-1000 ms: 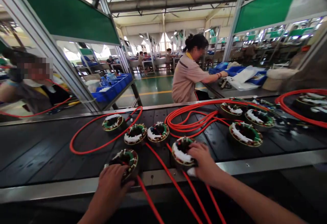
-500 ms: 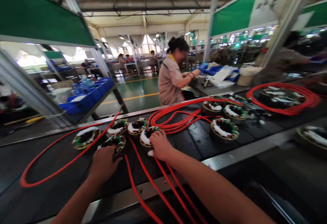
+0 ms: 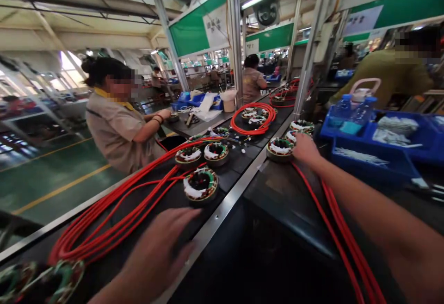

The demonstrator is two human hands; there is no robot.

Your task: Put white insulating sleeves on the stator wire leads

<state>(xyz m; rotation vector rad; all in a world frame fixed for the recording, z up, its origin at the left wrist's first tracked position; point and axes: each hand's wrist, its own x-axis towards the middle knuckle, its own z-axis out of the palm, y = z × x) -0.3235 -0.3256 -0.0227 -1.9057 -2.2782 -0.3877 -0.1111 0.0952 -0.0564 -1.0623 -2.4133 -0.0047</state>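
My right hand (image 3: 307, 150) is at a cluster of wound motor stators on the right-hand bench, its fingers curled over the rim of a stator (image 3: 294, 134); the fingertips are partly hidden. Touching that cluster in front is another stator (image 3: 280, 148) with white lacing and green and brown windings. Red cables (image 3: 324, 202) run from beneath this hand toward me. My left hand (image 3: 161, 244), blurred, is over the belt's near edge with fingers stretched out and nothing in them. Just beyond it sits a stator (image 3: 200, 184) on the black belt, joined to a red cable coil (image 3: 114, 216).
A metal rail (image 3: 229, 202) divides the belt from the bench. Further along the belt lies another red cable coil (image 3: 255, 118) around stators. Blue bins (image 3: 378, 158) with white sleeves and bottles stand at right. A co-worker (image 3: 118, 123) sits across the belt.
The view has swung right. My right hand has moved from the belt to the bench at the right, with red cables trailing. My left hand has come away from the stator it was touching.
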